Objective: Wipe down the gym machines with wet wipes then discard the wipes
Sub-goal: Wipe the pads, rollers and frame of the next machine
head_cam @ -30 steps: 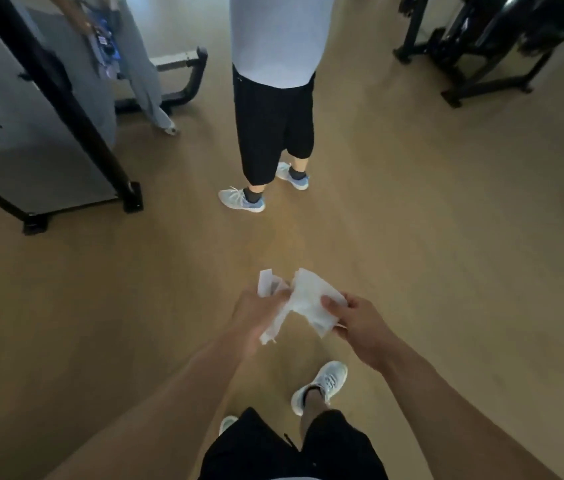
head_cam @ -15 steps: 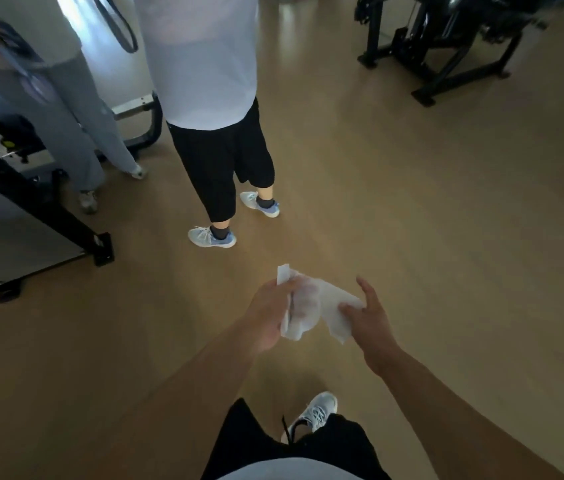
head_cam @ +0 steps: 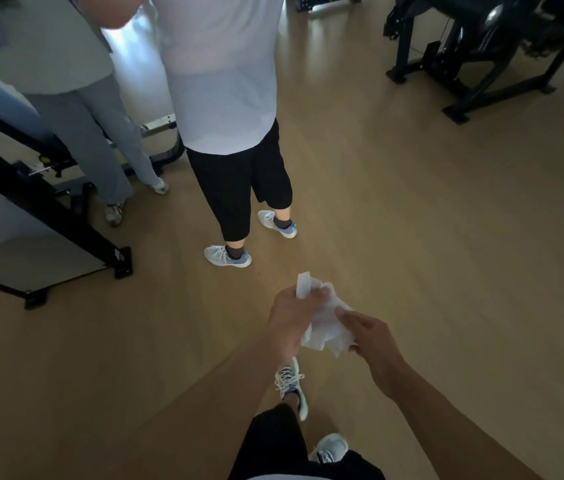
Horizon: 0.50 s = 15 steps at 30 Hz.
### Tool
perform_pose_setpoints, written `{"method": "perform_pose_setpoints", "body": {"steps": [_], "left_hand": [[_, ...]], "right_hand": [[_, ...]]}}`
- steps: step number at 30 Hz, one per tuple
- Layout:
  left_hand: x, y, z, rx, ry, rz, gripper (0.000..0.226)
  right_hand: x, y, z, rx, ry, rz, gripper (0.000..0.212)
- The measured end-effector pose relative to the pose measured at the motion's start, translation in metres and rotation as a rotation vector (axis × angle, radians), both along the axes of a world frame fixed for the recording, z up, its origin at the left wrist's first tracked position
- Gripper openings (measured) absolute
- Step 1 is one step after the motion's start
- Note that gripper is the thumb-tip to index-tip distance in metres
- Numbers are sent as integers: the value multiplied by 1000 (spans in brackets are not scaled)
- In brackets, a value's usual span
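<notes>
Hands meet in front of you, low in the view, over a smooth tan floor (head_cam: 446, 271). Your left hand (head_cam: 289, 315) curls its fingers round the upper part of a crumpled white wet wipe (head_cam: 325, 323), with a flat strip of the wipe standing up past your knuckles. Your right hand (head_cam: 370, 336) pinches the wipe's lower right edge between thumb and fingers. The wipe is soft, creased and bunched between both hands; how many sheets it holds is hard to make out.

Below, your black shorts (head_cam: 273, 441) and two pale laced trainers show, cut off by the bottom edge.

Ahead stands a person in a white top (head_cam: 221, 81), black cropped trousers and light trainers, cut off above the shoulders. To the left a second person in grey trousers (head_cam: 100, 133) is partly hidden behind the first and blurred at the top.

At far left a black metal machine frame (head_cam: 48, 209) with a pale flat panel runs out of view. At upper right a dark gym machine (head_cam: 481, 46) is dim, its parts hard to separate.
</notes>
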State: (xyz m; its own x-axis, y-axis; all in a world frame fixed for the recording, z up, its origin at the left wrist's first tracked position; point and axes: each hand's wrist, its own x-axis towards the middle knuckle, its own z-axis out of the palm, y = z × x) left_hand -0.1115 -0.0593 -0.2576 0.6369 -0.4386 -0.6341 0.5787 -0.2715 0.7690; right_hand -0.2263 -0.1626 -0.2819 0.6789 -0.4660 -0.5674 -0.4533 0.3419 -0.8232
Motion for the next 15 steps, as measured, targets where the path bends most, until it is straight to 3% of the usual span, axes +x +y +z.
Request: {"method": "perform_pose_setpoints", "body": {"steps": [4,9,12,15], "left_hand": [[34,-16,3,-11,-7,11,48],[93,-42,0,-10,36,39,26],[127,-69,-6,45,42,-8,31],[155,-103,-10,-8,133,-15,27]], "right_hand": [[32,-26,0,-31,-51,32,39],[95,-70,4,69,-104,-39,10],[129,-97,9,143,-136,-118,6],[149,-128,10,264,-167,-261,17]]}}
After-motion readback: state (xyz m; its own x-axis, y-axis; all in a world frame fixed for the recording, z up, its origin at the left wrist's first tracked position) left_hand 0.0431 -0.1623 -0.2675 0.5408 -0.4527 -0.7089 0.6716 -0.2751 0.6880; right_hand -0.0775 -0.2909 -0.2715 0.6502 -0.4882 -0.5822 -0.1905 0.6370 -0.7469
